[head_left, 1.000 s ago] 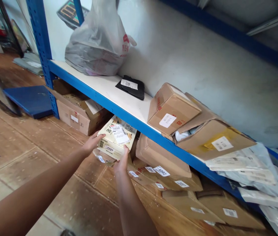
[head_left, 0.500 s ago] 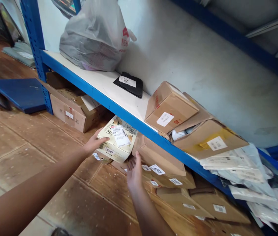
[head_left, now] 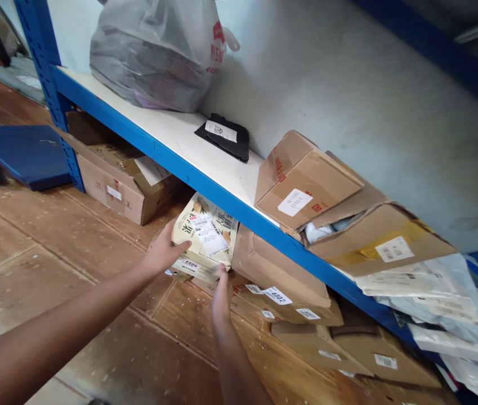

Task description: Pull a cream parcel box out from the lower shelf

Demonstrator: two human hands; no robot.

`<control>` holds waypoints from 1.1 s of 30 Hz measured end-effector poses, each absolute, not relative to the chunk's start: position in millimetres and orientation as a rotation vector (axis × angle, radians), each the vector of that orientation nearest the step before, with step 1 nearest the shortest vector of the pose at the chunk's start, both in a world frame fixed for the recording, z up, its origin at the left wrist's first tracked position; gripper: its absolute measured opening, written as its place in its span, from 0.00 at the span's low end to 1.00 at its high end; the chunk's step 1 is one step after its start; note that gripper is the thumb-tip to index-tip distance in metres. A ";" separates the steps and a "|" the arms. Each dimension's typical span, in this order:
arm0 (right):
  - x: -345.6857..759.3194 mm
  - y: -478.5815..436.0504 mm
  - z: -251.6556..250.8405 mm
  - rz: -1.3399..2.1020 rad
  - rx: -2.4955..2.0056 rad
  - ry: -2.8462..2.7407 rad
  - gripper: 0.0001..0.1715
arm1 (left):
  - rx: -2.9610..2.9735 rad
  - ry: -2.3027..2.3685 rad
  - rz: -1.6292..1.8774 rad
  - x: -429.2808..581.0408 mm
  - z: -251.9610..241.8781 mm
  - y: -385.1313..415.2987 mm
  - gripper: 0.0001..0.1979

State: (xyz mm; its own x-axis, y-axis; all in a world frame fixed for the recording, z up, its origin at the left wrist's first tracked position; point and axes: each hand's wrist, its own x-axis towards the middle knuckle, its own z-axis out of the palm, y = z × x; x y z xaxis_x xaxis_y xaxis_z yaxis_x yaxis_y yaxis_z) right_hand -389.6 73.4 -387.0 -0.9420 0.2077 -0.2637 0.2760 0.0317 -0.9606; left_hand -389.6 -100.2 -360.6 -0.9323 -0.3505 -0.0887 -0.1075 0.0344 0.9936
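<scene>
A cream printed carton (head_left: 205, 233) with a white shipping label on top and a "4006" sticker on its front sits low, under the edge of the shelf. My left hand (head_left: 166, 248) grips its left side, thumb over the top edge and the other fingers mostly hidden behind it. At the front right corner, the thumb of my right hand (head_left: 222, 295) presses on the carton. The remaining right fingers are out of sight beneath it. Just right of the carton stands a brown cardboard box (head_left: 281, 264) bearing a "4002" label.
The blue-edged shelf (head_left: 171, 163) slants above my hands. On it are a grey plastic bag (head_left: 150, 62), a black packet (head_left: 224, 138), brown boxes (head_left: 306, 180) and stacked mailers (head_left: 433, 292). An opened carton (head_left: 116, 185) stands on the tiled floor at left.
My right hand has come from beside the cream carton onto its front right corner. My left hand stays on the left side. The view has shifted slightly.
</scene>
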 end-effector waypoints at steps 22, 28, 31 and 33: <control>-383.8 63.0 -415.5 -2.348 0.651 2.397 0.36 | 0.067 -2.160 -2.295 -404.6 -360.2 -113.4 0.48; -381.7 78.2 -405.3 -2.211 0.605 2.759 0.34 | 0.142 -2.240 -2.174 -403.8 -356.4 -106.3 0.51; -387.7 82.5 -413.2 -2.016 0.583 2.942 0.33 | 0.156 -2.380 -2.016 -404.1 -352.2 -105.8 0.49; -391.5 83.5 -416.8 -1.868 0.569 2.953 0.34 | 0.150 -2.356 -2.079 -407.7 -352.2 -106.6 0.48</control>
State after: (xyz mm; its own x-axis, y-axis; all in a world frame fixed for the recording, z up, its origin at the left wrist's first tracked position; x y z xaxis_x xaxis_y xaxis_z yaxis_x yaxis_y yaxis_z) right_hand -391.5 83.5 -416.8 -0.8720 0.4623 0.1609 0.0527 0.4154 -0.9081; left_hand -407.7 -106.6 -352.2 -0.9955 -0.0684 -0.0662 -0.0741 0.1219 0.9898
